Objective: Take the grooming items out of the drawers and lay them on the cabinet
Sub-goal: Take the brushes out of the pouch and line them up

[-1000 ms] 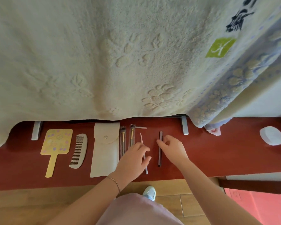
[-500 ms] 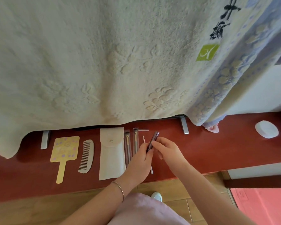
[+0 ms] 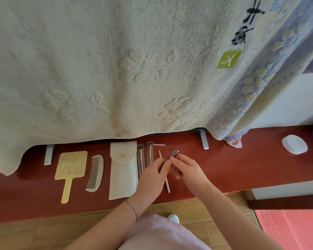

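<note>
While both hands' fingers pinch it, the dark stick slants up-right above the cabinet.

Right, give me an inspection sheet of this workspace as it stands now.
Surface: red cabinet top, glossy.
Job's things: hand mirror, comb, white snap pouch, two makeup brushes and a thin pink stick lie in a row; a dark slim stick is held tilted above them.
Clutter: white round lid-like object; pink cloth scrap.
Hands: left hand and right hand both pinch the dark stick.
Cables: nothing seen.
Surroundings: cream towel draped above; metal stand feet; wood floor.
</note>
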The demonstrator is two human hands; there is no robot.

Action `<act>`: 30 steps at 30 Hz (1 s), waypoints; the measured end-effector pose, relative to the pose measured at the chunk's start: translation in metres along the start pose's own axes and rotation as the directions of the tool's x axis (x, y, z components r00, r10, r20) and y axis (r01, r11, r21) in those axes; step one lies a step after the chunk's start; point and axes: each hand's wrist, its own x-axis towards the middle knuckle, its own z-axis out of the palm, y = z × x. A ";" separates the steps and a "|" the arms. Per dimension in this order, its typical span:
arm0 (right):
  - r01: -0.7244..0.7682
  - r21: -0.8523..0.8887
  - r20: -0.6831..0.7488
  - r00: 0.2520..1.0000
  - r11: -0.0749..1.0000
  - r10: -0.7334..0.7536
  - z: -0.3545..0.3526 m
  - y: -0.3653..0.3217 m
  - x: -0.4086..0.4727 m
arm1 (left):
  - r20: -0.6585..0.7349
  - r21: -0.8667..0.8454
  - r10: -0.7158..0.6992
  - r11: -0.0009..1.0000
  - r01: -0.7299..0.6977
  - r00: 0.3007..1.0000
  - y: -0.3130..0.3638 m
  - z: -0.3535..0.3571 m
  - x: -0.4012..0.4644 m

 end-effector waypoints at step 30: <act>-0.146 -0.237 -0.281 0.957 0.961 0.076 -0.073 0.003 0.068 | 0.170 0.301 0.047 0.949 -0.097 0.984 -0.015 0.022 0.019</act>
